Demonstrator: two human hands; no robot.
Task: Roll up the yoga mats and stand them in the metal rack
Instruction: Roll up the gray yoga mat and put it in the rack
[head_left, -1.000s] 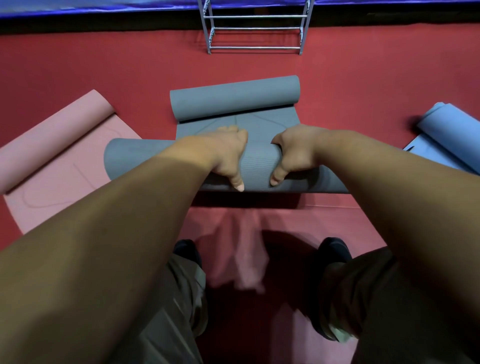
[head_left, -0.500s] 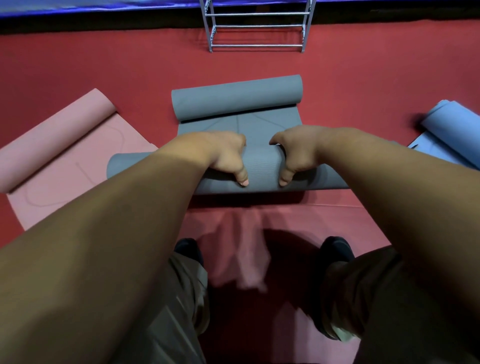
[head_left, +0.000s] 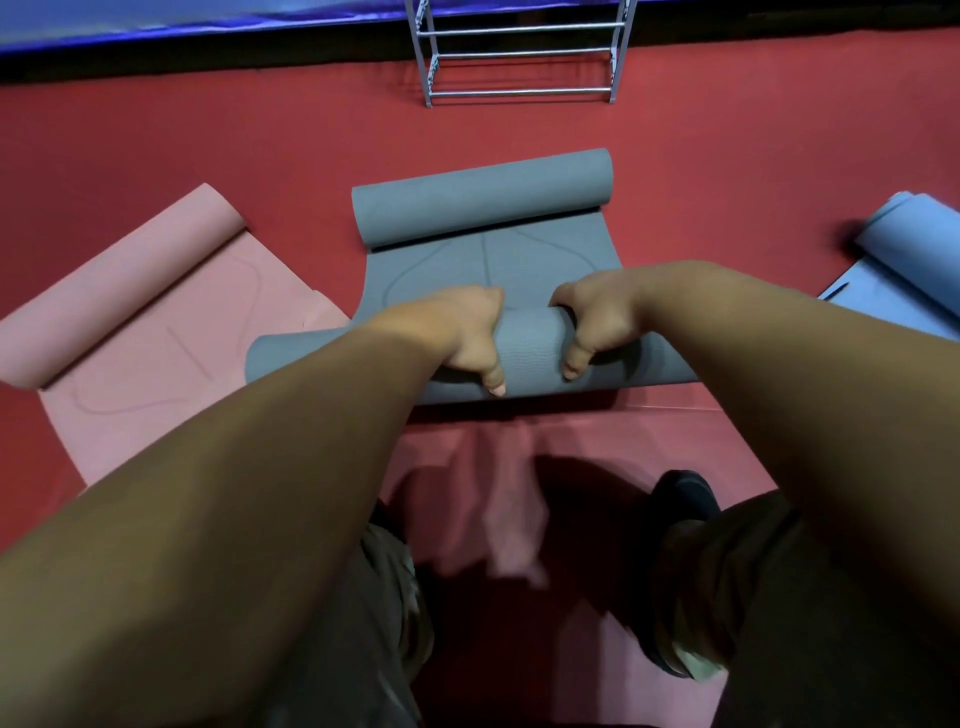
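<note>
A grey yoga mat (head_left: 488, 260) lies on the red floor, rolled at both ends with a short flat stretch between. My left hand (head_left: 462, 338) and my right hand (head_left: 597, 322) both grip the near roll (head_left: 530, 353) side by side, fingers curled over its top and thumbs on its near side. The far roll (head_left: 480, 200) lies untouched. The metal rack (head_left: 519, 52) stands against the far wall, straight ahead, with no mat visible in it.
A pink mat (head_left: 156, 332), partly rolled, lies to the left, its corner touching the grey roll. A blue mat (head_left: 909, 244), partly rolled, lies at the right edge. Another pink mat (head_left: 519, 467) is spread under my feet. Red floor separates the mats from the rack.
Both hands have pushed the near grey roll away from me, toward the far roll. The flat stretch between the two rolls has become shorter.
</note>
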